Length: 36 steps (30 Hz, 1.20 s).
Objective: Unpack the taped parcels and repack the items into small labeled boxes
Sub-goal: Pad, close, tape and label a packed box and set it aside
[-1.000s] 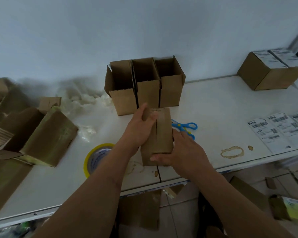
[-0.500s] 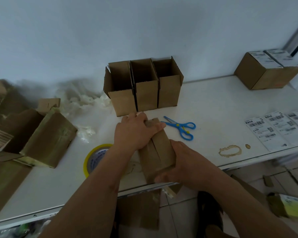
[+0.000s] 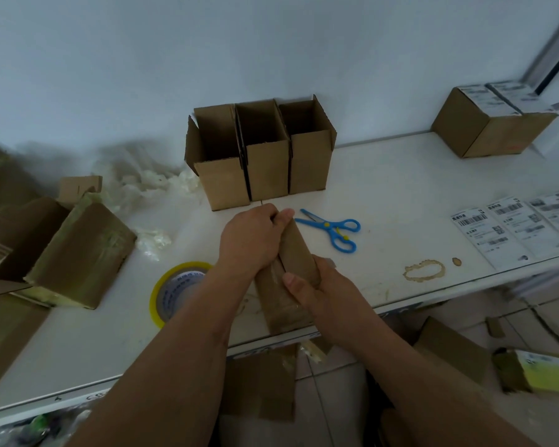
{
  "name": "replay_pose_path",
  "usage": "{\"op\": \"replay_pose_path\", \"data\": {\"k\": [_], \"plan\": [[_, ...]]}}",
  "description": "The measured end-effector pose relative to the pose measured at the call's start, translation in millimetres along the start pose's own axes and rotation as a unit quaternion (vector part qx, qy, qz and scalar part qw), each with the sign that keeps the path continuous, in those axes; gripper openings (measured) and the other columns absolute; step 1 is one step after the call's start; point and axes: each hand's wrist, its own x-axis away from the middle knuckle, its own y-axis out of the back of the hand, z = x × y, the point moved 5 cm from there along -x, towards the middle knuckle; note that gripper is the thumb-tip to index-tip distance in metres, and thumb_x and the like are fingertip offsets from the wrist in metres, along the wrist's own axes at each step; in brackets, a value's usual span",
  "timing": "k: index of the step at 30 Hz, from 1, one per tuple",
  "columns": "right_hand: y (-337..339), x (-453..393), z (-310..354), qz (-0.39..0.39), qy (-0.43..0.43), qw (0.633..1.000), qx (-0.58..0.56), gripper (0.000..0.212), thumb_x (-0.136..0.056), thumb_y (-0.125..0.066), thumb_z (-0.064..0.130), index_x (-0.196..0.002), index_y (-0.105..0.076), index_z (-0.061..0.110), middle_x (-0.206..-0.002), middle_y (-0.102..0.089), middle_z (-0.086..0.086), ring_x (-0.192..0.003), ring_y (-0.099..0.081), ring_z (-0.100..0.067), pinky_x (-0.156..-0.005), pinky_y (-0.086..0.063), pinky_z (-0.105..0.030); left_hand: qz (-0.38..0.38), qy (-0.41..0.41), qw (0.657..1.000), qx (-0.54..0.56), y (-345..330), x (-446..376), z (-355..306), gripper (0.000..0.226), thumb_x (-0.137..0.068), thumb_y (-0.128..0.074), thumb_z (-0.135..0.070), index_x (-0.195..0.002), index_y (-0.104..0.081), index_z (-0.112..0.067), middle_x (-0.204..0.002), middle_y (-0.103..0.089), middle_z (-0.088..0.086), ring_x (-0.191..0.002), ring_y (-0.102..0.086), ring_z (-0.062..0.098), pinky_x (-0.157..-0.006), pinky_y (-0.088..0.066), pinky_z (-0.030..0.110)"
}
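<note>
Cardboard, plain brown and matt, makes up the small box (image 3: 291, 275) that lies long and narrow at the near edge of the white tabletop (image 3: 400, 195), its closed flaps meeting in a seam along the top face, with a glossy strip of clear tape over the near part. The left hand (image 3: 250, 241) grips the far end, fingers curled over it. The right hand (image 3: 317, 287) holds the near right side, thumb pressed flat on the top beside the seam.

Just behind stand three open boxes (image 3: 259, 156) of the same cardboard, upright in a row and touching. Blue plastic scissors (image 3: 331, 229) lie to the right of the held box, apart from it. A roll of tape (image 3: 175, 285) with a yellow rim lies to the left, partly under the left forearm. Printed labels (image 3: 510, 230) lie in a row at the right edge, and two labelled boxes (image 3: 494, 121) sit at the far right corner. Taped parcels (image 3: 78, 250) and crumpled clear wrapping (image 3: 149, 185) lie on the left.

Compared with half a second ago, the box has tilted further and come nearer the edge, and the left hand has closed more fully over its far end.
</note>
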Motion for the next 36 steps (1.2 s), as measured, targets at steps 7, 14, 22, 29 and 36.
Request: {"op": "replay_pose_path", "data": {"k": [7,14,22,29,36], "plan": [[3,6,1,-0.017,-0.001,1.000,-0.026,0.050,-0.096,-0.045,0.055,-0.136,-0.041,0.027,-0.105,-0.051,0.012,-0.087,-0.052,-0.003,-0.064,-0.038,-0.009,0.024,-0.020,0.998,0.048,2,4,0,0.044,-0.101,-0.034,-0.052,-0.112,-0.062,-0.020,-0.106,-0.064,0.003,-0.099,-0.057,0.022,-0.089,-0.045,0.037],[0,4,1,-0.032,0.015,0.999,-0.011,0.041,-0.100,-0.039,0.050,-0.131,-0.044,0.022,-0.098,-0.049,0.012,-0.088,-0.050,-0.007,-0.074,-0.042,-0.020,0.012,-0.028,0.996,0.082,5,4,0,0.030,-0.103,-0.043,-0.041,-0.115,-0.062,-0.022,-0.110,-0.063,0.000,-0.092,-0.053,0.013,-0.081,-0.041,0.028],[55,10,-1,-0.090,0.036,0.990,0.099,0.039,-0.103,-0.033,0.046,-0.128,-0.053,0.023,-0.115,-0.058,0.005,-0.089,-0.050,0.002,-0.074,-0.038,-0.016,-0.093,-0.082,0.987,-0.100,23,16,-30,0.039,-0.103,-0.039,-0.040,-0.132,-0.056,-0.021,-0.129,-0.060,0.004,-0.120,-0.050,0.024,-0.105,-0.037,0.041],[132,25,-42,-0.154,0.039,0.931,0.330,0.034,-0.104,-0.038,0.037,-0.126,-0.058,0.022,-0.122,-0.060,0.001,-0.106,-0.059,-0.018,-0.093,-0.048,-0.035,-0.081,-0.315,0.931,-0.166,-22,63,-133,0.031,-0.102,-0.042,-0.033,-0.115,-0.065,-0.019,-0.114,-0.065,0.002,-0.109,-0.056,0.022,-0.097,-0.041,0.039],[217,26,-101,-0.193,-0.034,0.910,0.366,0.031,-0.102,-0.043,0.033,-0.128,-0.055,0.022,-0.124,-0.059,-0.002,-0.108,-0.057,-0.020,-0.090,-0.046,-0.035,-0.072,-0.348,0.919,-0.169,-77,64,-208,0.028,-0.102,-0.043,-0.032,-0.111,-0.066,-0.018,-0.109,-0.067,0.003,-0.100,-0.060,0.023,-0.092,-0.045,0.038]]}}
